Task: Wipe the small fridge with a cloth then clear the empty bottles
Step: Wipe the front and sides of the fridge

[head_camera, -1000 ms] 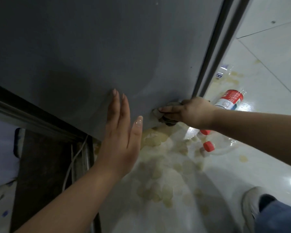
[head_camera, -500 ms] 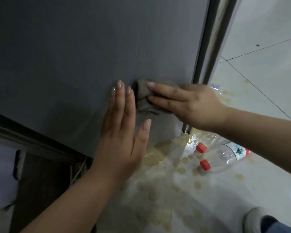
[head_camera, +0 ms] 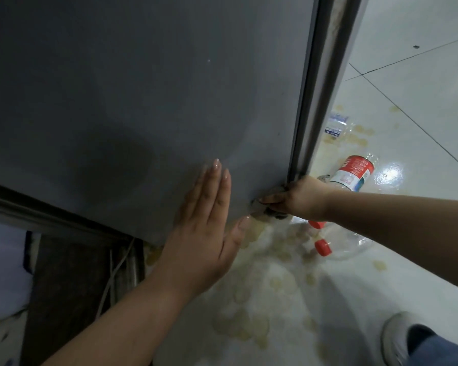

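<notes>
The small grey fridge fills the upper left of the view, its side panel facing me. My left hand lies flat and open against the panel's lower part. My right hand presses a dark grey cloth against the fridge's bottom right corner; most of the cloth is hidden under the fingers. On the floor behind my right arm lie clear empty bottles: one with a red and white label, one with a red cap, and a crushed one with a blue label.
The white tiled floor carries yellowish stains below the fridge. A cable hangs in the dark gap left of the fridge. My shoe and trouser leg sit at the bottom right.
My right hand has slid the cloth down from the middle of the panel to its bottom right corner. The view has shifted; my left hand stays flat on the fridge.
</notes>
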